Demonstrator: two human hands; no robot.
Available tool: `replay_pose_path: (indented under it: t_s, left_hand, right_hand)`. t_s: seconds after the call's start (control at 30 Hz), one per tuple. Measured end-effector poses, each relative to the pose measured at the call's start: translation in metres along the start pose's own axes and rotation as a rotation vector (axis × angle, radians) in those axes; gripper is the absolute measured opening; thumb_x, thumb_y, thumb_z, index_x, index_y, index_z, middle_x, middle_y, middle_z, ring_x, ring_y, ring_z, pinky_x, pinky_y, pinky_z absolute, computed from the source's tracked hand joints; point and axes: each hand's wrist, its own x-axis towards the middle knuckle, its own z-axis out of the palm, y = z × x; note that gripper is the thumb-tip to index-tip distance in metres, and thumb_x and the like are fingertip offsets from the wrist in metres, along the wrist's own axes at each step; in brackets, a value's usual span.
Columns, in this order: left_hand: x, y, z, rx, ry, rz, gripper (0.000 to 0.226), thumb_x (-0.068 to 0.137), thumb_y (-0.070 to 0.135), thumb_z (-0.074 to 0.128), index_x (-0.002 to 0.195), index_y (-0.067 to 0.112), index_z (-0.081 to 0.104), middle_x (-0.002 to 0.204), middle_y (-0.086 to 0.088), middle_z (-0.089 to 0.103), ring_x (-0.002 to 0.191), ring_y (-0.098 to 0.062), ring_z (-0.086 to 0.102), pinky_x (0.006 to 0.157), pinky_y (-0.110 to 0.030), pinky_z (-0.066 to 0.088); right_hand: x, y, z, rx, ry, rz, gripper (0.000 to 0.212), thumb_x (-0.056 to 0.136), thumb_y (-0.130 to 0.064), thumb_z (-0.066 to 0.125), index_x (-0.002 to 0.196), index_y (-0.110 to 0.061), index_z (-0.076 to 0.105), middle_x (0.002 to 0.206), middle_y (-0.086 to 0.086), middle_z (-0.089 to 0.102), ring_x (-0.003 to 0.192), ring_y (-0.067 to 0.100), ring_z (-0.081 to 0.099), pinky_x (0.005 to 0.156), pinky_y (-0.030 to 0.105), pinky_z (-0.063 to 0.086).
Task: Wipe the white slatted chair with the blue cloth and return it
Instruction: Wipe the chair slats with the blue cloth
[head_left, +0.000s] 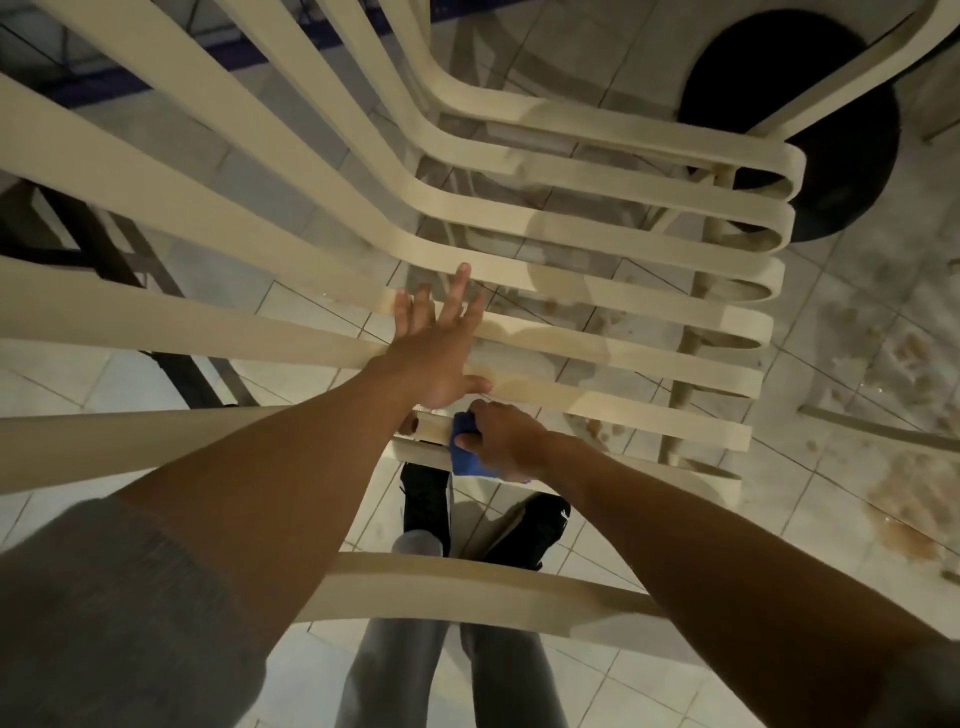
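Gripping the one blue cloth (464, 453), right hand (506, 441) presses it on a slat of the one white chair (597, 235). Left hand (439, 353) lies flat on slats, fingers spread.

We find no text, label, brand name, number or sign that we can read. At about 6 o'clock, a small white mark (563, 513) sits on a black shoe (524, 530), too blurred to make out.
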Motion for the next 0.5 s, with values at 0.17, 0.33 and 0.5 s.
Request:
replay_pose_path:
  t_s: [0.17,0.33,0.5]
  left_hand:
    - [-0.012,0.003,-0.006,-0.017,0.146,0.027,0.076,0.094,0.023,0.064,0.157,0.025,0.022,0.167,-0.007,-0.006,0.151,-0.039,-0.001,0.122,-0.052,0.005]
    - [-0.031,0.033,-0.012,-0.145,0.281,0.076,0.032,0.087,0.005,0.062,0.117,0.016,0.067,0.118,-0.005,0.06,0.112,-0.025,0.05,0.079,-0.033,0.043]
    - [-0.053,0.075,-0.007,-0.2,-0.12,0.062,0.009,0.08,0.007,0.067,0.079,0.01,0.058,0.086,-0.008,0.054,0.091,-0.031,0.058,0.06,-0.026,0.039]
  right_hand:
    - [-0.023,0.013,-0.006,0.115,0.097,-0.007,0.041,0.096,-0.035,0.058,0.126,-0.007,0.055,0.123,0.012,0.059,0.111,0.029,0.054,0.08,0.027,0.034]
    - [-0.054,0.026,-0.018,0.14,0.124,-0.023,0.051,0.097,-0.019,0.054,0.146,-0.012,0.043,0.141,0.012,0.051,0.124,0.029,0.05,0.097,0.028,0.037]
    - [-0.076,0.048,-0.037,0.16,0.294,-0.11,0.036,0.094,0.003,0.05,0.123,-0.01,0.066,0.124,0.007,0.067,0.108,0.02,0.065,0.099,0.031,0.048]
